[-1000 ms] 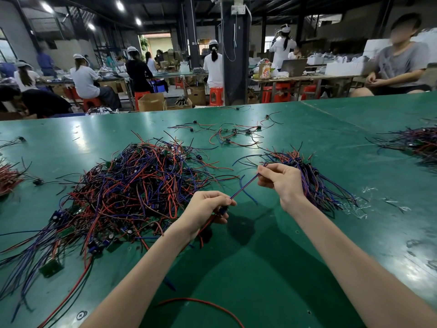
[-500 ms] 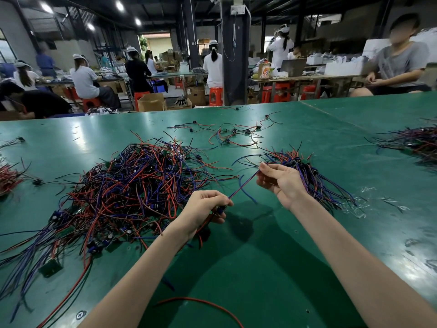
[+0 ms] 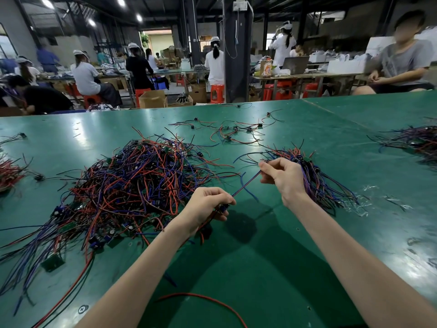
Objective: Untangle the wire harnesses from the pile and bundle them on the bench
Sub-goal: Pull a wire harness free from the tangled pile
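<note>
A big tangled pile (image 3: 132, 185) of red, blue and black wire harnesses with small green boards lies on the green bench (image 3: 272, 268), left of centre. One harness (image 3: 246, 183) is stretched taut between my hands. My left hand (image 3: 208, 204) is closed on its lower end, at the pile's right edge. My right hand (image 3: 283, 176) pinches its upper end. Behind and to the right of my right hand lies a sorted bundle (image 3: 319, 181) of harnesses; its near part is hidden by the hand.
Several loose harnesses (image 3: 236, 131) lie further back on the bench. Another heap (image 3: 416, 140) sits at the far right and a red one (image 3: 9, 171) at the left edge. A single red wire (image 3: 208, 301) curves near the front edge. People work at benches behind.
My right hand has shifted slightly left and down along the stretched harness, turning its fingers around the wire. My left hand has stayed almost still.
</note>
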Tool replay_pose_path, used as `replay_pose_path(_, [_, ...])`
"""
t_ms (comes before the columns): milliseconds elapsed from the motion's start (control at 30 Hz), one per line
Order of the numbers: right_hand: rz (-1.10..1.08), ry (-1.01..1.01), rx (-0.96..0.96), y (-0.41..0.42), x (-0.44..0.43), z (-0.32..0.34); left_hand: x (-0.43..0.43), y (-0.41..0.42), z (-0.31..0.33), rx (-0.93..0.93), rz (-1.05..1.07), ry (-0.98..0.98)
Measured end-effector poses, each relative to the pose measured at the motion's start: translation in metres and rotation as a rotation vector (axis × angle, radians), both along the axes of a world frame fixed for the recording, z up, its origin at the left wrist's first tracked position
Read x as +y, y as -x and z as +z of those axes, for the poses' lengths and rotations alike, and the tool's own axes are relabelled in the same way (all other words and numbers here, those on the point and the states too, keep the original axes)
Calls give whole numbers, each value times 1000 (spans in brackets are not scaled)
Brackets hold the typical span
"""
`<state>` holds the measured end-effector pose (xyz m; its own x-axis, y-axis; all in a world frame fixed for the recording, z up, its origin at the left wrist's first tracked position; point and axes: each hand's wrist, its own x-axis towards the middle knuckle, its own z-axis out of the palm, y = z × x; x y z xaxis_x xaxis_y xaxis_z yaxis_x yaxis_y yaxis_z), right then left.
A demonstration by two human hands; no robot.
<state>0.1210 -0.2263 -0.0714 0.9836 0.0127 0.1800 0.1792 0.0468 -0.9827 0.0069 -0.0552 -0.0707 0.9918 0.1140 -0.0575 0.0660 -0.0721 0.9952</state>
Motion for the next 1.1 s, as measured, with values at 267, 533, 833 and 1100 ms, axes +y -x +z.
replay_pose_path(267, [-212, 565, -687, 6, 2, -6, -3, 2, 2, 22, -6, -38])
replay_pose_path(533, [293, -438, 502, 2, -6, 13, 1, 2, 3, 11, -65, 27])
replay_pose_path(833, [327, -429, 643, 4, -7, 14, -3, 5, 3, -37, -209, 58])
replay_pose_path(1100, [322, -516, 609, 7, -5, 19, 0, 4, 1, -39, -194, 47])
